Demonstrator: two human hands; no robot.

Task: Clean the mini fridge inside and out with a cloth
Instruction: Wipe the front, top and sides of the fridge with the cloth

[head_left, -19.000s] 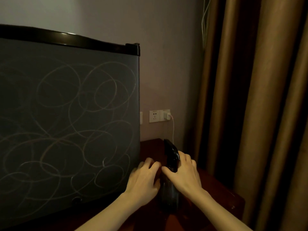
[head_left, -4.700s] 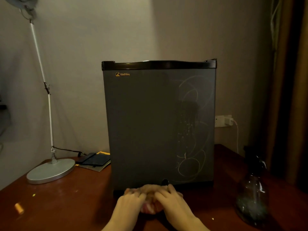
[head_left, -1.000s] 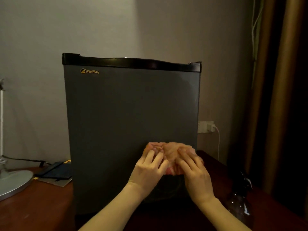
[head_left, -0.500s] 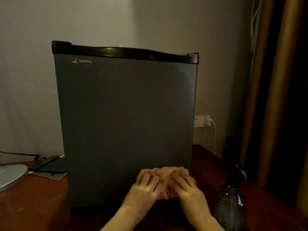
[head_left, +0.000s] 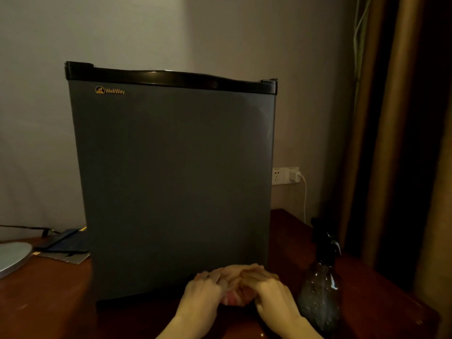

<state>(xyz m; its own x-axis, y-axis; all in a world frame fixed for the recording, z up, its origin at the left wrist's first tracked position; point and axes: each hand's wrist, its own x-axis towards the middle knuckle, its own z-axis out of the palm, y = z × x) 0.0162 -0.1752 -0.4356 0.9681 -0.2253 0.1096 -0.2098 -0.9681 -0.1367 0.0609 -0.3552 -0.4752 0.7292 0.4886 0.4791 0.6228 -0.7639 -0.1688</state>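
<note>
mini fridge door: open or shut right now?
Shut. The door of the mini fridge lies flush below the black top trim; no gap and no interior shows.

Head view, close before mini fridge (head_left: 171,179)

The left grip (head_left: 200,293) and right grip (head_left: 271,294) held a cloth (head_left: 232,299) against the fridge (head_left: 171,179), low on its front. A bottle (head_left: 320,289) stood just beside them on the surface (head_left: 49,304).

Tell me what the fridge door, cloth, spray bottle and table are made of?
Fridge door: matte grey, probably painted metal; smooth, even surface.
Cloth: soft pink fabric, bunched in folds.
Spray bottle: see-through, likely plastic, black trigger top.
Table: reddish-brown polished wood, faintly shiny.
</note>
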